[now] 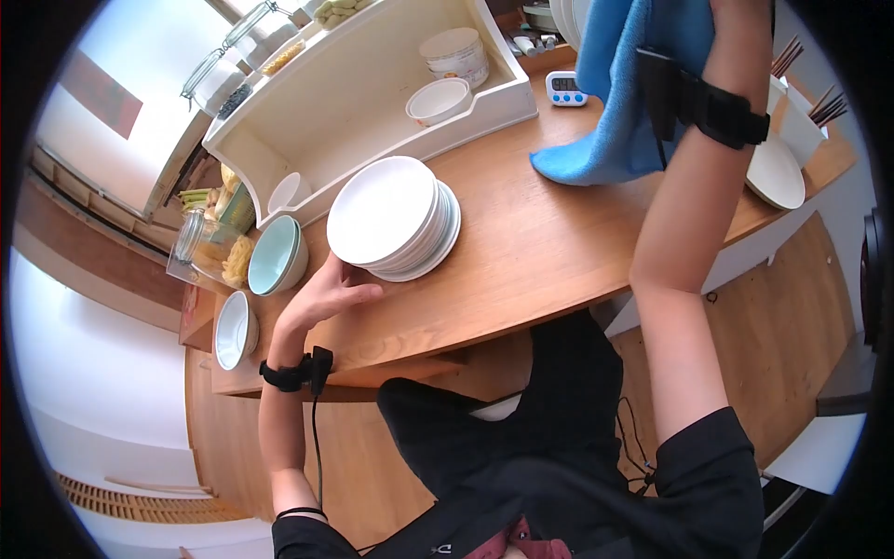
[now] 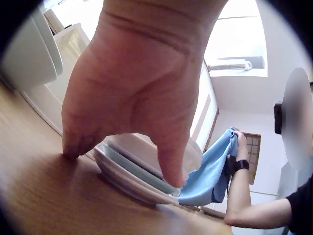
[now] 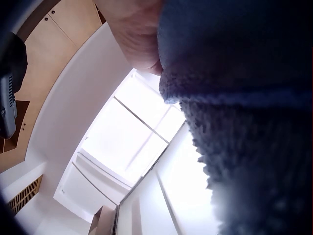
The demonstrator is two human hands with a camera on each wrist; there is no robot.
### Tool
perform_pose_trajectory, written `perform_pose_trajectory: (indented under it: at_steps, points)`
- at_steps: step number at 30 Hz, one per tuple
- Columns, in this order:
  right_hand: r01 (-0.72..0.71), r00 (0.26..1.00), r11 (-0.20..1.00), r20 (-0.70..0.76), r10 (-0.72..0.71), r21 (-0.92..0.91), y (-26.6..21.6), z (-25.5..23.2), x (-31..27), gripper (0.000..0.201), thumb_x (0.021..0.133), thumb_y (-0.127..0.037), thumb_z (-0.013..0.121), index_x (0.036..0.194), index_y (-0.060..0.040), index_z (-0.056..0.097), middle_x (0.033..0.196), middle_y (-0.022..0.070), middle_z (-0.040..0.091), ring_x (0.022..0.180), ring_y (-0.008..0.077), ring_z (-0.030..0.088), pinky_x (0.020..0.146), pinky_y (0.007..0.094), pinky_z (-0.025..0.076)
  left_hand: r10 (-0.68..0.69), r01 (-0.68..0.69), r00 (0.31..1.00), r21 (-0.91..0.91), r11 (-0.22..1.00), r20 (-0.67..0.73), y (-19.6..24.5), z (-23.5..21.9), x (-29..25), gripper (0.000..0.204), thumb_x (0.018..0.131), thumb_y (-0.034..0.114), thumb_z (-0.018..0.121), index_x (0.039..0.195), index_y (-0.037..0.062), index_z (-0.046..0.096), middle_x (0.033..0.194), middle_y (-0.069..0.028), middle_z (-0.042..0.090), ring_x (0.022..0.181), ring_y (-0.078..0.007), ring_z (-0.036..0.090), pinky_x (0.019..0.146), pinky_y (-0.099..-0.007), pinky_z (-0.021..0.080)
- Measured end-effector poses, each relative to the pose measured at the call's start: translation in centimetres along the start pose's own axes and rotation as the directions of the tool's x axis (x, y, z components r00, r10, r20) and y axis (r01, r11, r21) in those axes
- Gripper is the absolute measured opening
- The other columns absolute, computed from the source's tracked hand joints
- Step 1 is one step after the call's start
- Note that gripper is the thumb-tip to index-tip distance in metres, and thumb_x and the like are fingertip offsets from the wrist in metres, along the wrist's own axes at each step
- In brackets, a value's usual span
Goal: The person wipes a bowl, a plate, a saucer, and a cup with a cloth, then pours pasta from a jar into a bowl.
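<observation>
My left hand is at the near left side of a stack of white and pale plates, thumb spread away from the fingers. In the left wrist view its fingertips reach down to the wooden tabletop, and the thumb overlaps the stack's edge. Raised high at the right, my right hand grips a blue towel near its top, its fingers partly hidden by the cloth. The towel hangs down in folds, with a lower corner spread out close over the table behind the plates.
Pale green bowls and a white bowl stand left of the plates. Behind is a white shelf with tubs and jars. A small timer sits by the towel; a white dish lies at the right.
</observation>
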State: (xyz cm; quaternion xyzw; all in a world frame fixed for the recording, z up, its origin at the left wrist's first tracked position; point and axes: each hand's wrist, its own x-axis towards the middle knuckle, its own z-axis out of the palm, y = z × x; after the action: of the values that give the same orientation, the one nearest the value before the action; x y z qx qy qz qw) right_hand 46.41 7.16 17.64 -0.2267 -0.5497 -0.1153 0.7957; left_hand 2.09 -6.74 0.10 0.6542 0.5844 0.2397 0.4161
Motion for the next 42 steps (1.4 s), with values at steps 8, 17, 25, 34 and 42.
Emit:
perform_pose_trajectory:
  at_steps: [8,17,25,34,42]
  points:
    - [0.236,0.958,0.941,0.217,-0.185,-0.241,2.6,-4.0,1.4,0.019,0.086,-0.005,0.052,0.094,0.0009,0.068,0.082,0.0103,0.068,0.078,0.0171,0.062,0.074,0.0285,0.048,-0.018,0.021,1.000,0.184,0.983,-0.015,0.0,0.6,0.9,0.056,0.085,0.020,0.073,0.129,-0.0033,0.048,0.118,-0.0119,0.061,0.106,-0.0206,0.058,0.095,-0.0336,0.045]
    - [-0.017,-0.046,0.939,0.938,0.343,-0.344,6.3,-7.7,-12.7,0.023,0.086,-0.013,0.065,0.105,-0.0001,0.065,0.105,0.0165,0.066,0.099,0.0285,0.064,0.090,0.0359,0.049,0.004,-0.015,0.999,0.336,0.942,0.033,2.3,1.9,2.7,0.058,0.082,0.022,0.075,0.129,-0.0022,0.052,0.123,-0.0127,0.060,0.115,-0.0211,0.054,0.102,-0.0333,0.040]
    - [0.008,-0.125,0.937,0.930,0.347,-0.349,4.6,-9.0,-14.1,0.038,0.084,-0.024,0.069,0.115,-0.0026,0.063,0.107,0.0185,0.064,0.102,0.0323,0.061,0.091,0.0380,0.047,0.113,-0.160,0.984,0.397,0.904,0.141,5.1,3.5,5.2,0.075,0.078,0.033,0.077,0.136,-0.0026,0.043,0.129,-0.0219,0.057,0.121,-0.0325,0.052,0.106,-0.0376,0.037]
    - [0.008,-0.080,0.943,0.940,0.331,-0.332,4.5,-9.8,-14.5,0.037,0.084,-0.023,0.068,0.114,-0.0031,0.061,0.110,0.0186,0.063,0.105,0.0340,0.058,0.094,0.0398,0.045,0.195,-0.260,0.962,0.425,0.867,0.190,4.9,5.2,11.3,0.085,0.075,0.038,0.079,0.134,-0.0068,0.037,0.117,-0.0271,0.062,0.112,-0.0370,0.059,0.099,-0.0394,0.044]
    - [-0.058,0.057,0.910,0.908,0.414,-0.411,2.9,-11.3,-14.2,0.025,0.082,-0.004,0.066,0.107,-0.0002,0.064,0.102,0.0171,0.067,0.097,0.0303,0.064,0.086,0.0352,0.049,0.262,-0.324,0.946,0.472,0.820,0.193,6.7,8.3,16.6,0.080,0.072,0.043,0.079,0.124,-0.0072,0.045,0.116,-0.0283,0.061,0.111,-0.0399,0.058,0.096,-0.0412,0.046]
